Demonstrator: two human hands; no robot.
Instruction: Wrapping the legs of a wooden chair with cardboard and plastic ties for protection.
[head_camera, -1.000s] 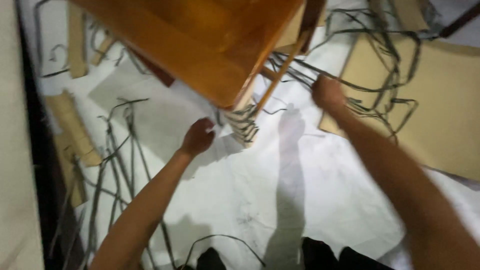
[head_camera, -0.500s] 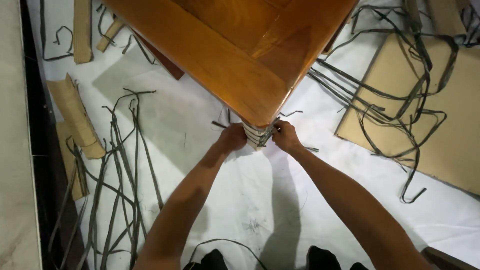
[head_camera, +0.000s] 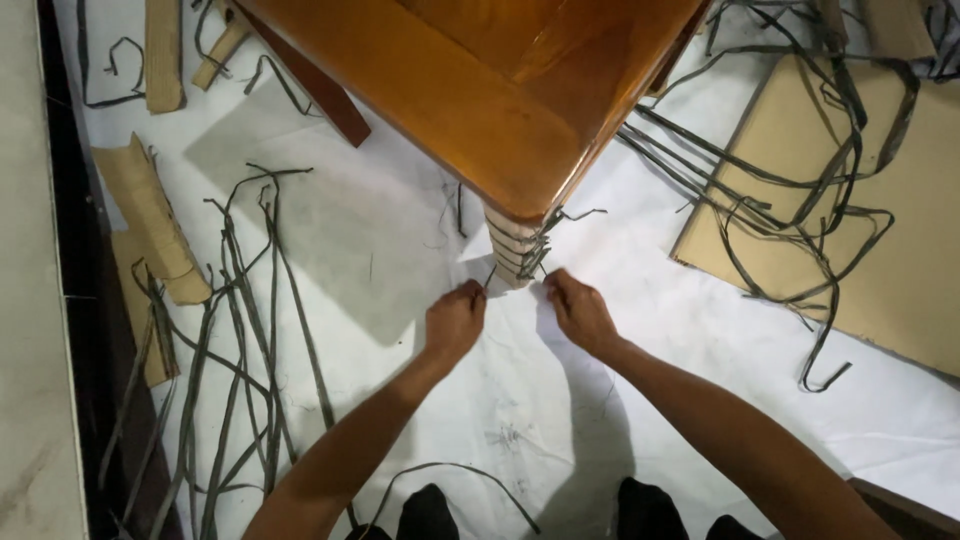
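A glossy orange-brown wooden table fills the top of the view, its corner pointing toward me. Under that corner a table leg is wrapped in pale material and bound with thin dark straps. My left hand is closed just below and left of the leg, pinching a thin dark strap end that runs up to the binding. My right hand is closed just right of the leg's foot, fingertips at the straps; what it grips is too small to tell.
White sheeting covers the floor. Loose dark straps lie tangled at the left and over a flat cardboard sheet at the right. Cardboard scraps lie at the left by a dark gap and pale wall.
Both hands have drawn back from the wrapped leg toward me, the left hand pulling a strap end out. One second ago the right hand was far out to the right.
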